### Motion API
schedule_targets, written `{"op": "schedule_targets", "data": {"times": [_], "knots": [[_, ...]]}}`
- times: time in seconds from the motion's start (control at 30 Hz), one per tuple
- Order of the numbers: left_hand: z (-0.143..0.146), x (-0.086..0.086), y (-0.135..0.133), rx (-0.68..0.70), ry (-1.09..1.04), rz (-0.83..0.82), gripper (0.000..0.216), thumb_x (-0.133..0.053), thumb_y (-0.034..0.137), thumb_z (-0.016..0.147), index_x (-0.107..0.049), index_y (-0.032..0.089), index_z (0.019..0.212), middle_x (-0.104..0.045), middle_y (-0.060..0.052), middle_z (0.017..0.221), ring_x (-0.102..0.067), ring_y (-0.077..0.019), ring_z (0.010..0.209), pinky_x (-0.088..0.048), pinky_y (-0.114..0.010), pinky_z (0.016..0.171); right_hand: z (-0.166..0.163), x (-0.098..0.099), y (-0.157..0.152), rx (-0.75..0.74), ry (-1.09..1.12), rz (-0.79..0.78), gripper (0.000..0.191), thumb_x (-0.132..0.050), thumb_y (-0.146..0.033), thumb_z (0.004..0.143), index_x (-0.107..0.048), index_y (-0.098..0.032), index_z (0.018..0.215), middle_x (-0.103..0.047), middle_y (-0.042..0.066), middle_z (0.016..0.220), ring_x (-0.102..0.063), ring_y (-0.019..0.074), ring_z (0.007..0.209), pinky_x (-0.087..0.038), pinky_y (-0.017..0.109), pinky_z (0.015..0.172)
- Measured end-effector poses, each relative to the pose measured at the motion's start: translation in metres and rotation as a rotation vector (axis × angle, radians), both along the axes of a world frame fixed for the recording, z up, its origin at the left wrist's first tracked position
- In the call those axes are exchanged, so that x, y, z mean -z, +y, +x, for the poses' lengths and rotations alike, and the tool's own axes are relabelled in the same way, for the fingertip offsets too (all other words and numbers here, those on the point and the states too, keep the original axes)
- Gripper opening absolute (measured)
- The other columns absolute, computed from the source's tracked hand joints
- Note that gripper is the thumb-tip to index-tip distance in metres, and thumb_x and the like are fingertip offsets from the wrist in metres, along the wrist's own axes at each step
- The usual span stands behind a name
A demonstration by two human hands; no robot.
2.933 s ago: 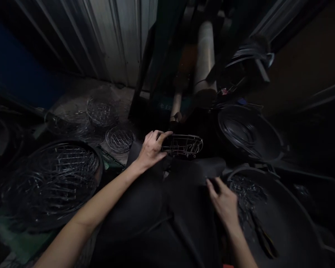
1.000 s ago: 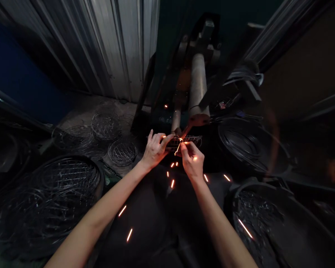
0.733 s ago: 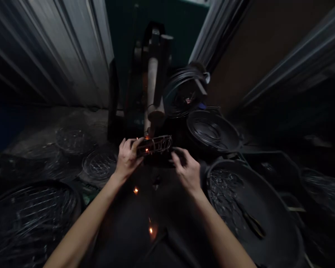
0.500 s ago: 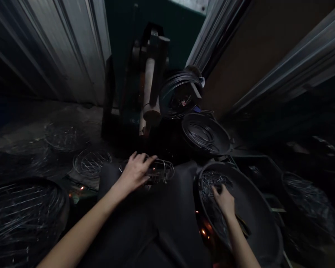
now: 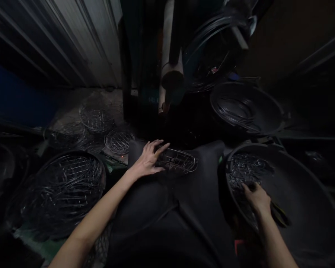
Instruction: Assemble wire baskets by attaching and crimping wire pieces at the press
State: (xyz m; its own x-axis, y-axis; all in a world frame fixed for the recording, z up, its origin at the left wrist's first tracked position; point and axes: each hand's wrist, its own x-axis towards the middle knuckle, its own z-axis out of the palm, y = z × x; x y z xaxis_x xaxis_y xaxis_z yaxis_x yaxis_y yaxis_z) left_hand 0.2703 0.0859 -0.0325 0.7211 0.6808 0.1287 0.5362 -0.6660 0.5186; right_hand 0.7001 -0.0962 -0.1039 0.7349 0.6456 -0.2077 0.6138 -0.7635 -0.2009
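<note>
My left hand (image 5: 148,160) is over the left end of an oblong wire rack (image 5: 181,160), its fingers spread and its palm down. The rack rests at the front of the dark apron (image 5: 162,216) on my lap. My right hand (image 5: 258,200) reaches into a wide dark pan (image 5: 309,201), thumb and fingers pinched together at the edge of a heap of small metal pieces (image 5: 247,169). Whatever is between those fingertips is too dark to make out. Beside that wrist lies a tool with black-and-yellow handles (image 5: 280,215); its other end is hidden.
A post-like machine part (image 5: 170,67) stands ahead of me. Coiled wire fills part of a second pan (image 5: 268,111) at the back right. To the left are a tub of wire grids (image 5: 69,182) and a round wire rack (image 5: 120,141). Corrugated metal wall (image 5: 92,41) rises behind.
The view has tilted down and turned left, so everything sits further right in the picture. My left hand's fingers look more spread on the rack. My right hand stays at the metal pieces.
</note>
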Motion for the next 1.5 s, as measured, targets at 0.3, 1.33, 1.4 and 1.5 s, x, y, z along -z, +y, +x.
{"op": "schedule_targets", "data": {"times": [0.3,1.33,1.4,1.5], "knots": [[0.014,-0.024,0.004,-0.104,0.035,0.005,0.07,-0.059,0.018,0.076,-0.028,0.026,0.139,-0.048,-0.006,0.109,-0.049,-0.0214,0.1,-0.043,-0.038,0.089,-0.076,-0.087,0.035,0.243,0.378,0.62,0.04,-0.062,-0.056,0.061,-0.059,-0.021,0.08,-0.066,0.01,0.079,-0.063,0.0273,0.073,-0.052,0.042,0.069],[0.019,-0.059,0.027,-0.233,0.029,0.185,0.062,-0.054,0.009,0.075,-0.033,0.02,0.132,-0.049,-0.008,0.108,-0.05,-0.0228,0.1,-0.048,-0.038,0.086,-0.256,-0.139,0.173,-0.564,0.436,0.759,0.023,-0.05,-0.041,0.084,-0.057,-0.02,0.077,-0.063,0.0,0.067,-0.054,0.0125,0.053,-0.043,0.023,0.056],[0.018,-0.059,0.031,-0.252,0.035,0.221,0.062,-0.05,0.006,0.074,-0.034,0.022,0.132,-0.049,-0.007,0.107,-0.05,-0.0226,0.099,-0.047,-0.039,0.088,-0.257,-0.138,0.177,-0.576,0.396,0.787,0.023,-0.05,-0.041,0.084,-0.057,-0.02,0.077,-0.062,0.0,0.067,-0.052,0.0118,0.05,-0.043,0.023,0.055],[0.017,-0.058,0.038,-0.269,0.041,0.28,0.063,-0.045,0.003,0.074,-0.035,0.023,0.132,-0.049,-0.006,0.104,-0.051,-0.0217,0.098,-0.045,-0.041,0.092,-0.259,-0.137,0.184,-0.596,0.367,0.826,0.022,-0.05,-0.04,0.084,-0.057,-0.02,0.077,-0.062,0.0,0.067,-0.052,0.0119,0.05,-0.043,0.023,0.055]]}}
